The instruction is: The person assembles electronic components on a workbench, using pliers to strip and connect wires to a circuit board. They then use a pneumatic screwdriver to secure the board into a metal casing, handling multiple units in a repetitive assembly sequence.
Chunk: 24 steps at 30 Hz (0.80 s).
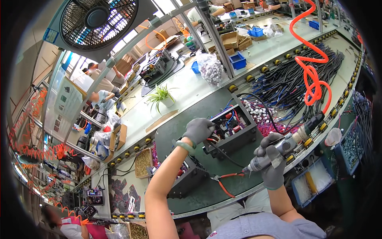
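My left hand [197,132], in a grey glove, is closed at the left end of an open black metal case [232,137]. Wires show just below its fingers; what they grip is hidden. Red and blue wires and circuit parts fill the case. My right hand [273,161], also gloved, is wrapped round a grey power screwdriver [285,145], its tip toward the left, apart from the case. Below that tip lie pliers with orange-red handles [226,183]. A second black case [186,179] stands beside my left forearm. A black cable [225,154] runs from the first case toward the screwdriver.
Bundles of black cables [306,75] with white connectors [258,113] lie behind the case. An orange coiled hose [314,85] hangs at the right. Blue bins [296,197] stand off the bench's right edge. A fan [97,20] hangs upper left; a potted plant [168,100] stands beyond.
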{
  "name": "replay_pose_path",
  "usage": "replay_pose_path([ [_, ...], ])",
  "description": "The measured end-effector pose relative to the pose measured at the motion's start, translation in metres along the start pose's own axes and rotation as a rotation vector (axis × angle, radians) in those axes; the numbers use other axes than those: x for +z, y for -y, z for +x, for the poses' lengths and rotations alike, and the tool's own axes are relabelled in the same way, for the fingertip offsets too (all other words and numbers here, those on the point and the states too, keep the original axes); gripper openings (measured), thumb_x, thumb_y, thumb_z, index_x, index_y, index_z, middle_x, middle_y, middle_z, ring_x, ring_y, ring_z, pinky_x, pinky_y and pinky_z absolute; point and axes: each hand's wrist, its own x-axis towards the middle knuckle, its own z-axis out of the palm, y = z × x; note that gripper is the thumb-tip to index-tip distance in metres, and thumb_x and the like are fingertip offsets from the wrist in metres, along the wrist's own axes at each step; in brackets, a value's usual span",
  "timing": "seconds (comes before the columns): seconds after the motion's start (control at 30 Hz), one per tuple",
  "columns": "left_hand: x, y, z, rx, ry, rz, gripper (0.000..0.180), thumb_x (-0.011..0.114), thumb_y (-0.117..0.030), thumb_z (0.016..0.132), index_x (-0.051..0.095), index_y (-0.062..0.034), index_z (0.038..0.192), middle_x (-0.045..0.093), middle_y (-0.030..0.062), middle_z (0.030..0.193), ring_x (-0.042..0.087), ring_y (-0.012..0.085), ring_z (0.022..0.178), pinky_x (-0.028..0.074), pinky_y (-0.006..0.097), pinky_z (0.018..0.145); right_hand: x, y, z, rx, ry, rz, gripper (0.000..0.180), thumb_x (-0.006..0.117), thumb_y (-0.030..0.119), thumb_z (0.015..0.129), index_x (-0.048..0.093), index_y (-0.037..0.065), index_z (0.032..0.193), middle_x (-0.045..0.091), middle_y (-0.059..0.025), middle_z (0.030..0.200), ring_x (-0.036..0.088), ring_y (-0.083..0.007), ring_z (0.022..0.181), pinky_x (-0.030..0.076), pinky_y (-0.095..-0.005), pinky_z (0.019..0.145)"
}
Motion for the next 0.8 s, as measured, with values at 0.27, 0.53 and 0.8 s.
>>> replay_pose_path([
  [0.27,-0.014,-0.061,0.034,-0.056,0.193,0.398,0.025,0.063,-0.019,0.078,0.077,-0.0062,0.093,0.074,0.0195,0.09,0.074,0.0347,0.086,0.058,0.045,0.074,0.006,-0.008,-0.005,0.066,0.02,-0.018,0.037,0.074,0.012,0.09,0.056,0.011,0.121,0.061,-0.0043,0.101,0.061,-0.0143,0.08,0.054,-0.0333,0.077],
  [0.53,-0.012,-0.052,0.035,-0.068,0.212,0.377,0.025,0.062,-0.021,0.08,0.077,-0.0055,0.093,0.074,0.0184,0.09,0.073,0.0336,0.09,0.057,0.044,0.077,-0.005,0.003,0.004,-0.042,-0.025,-0.069,0.034,0.072,0.013,0.091,0.056,0.013,0.121,0.061,-0.0025,0.1,0.06,-0.0119,0.079,0.053,-0.0321,0.078],
  [0.8,-0.009,-0.009,0.0,0.175,0.318,0.192,0.045,0.053,-0.032,0.087,0.065,-0.0193,0.129,0.072,0.0126,0.107,0.07,0.0329,0.098,0.055,0.048,0.083,0.011,-0.001,0.013,-0.04,-0.004,-0.058,0.034,0.074,0.014,0.09,0.056,0.012,0.119,0.062,-0.002,0.097,0.061,-0.0122,0.077,0.054,-0.0332,0.079],
])
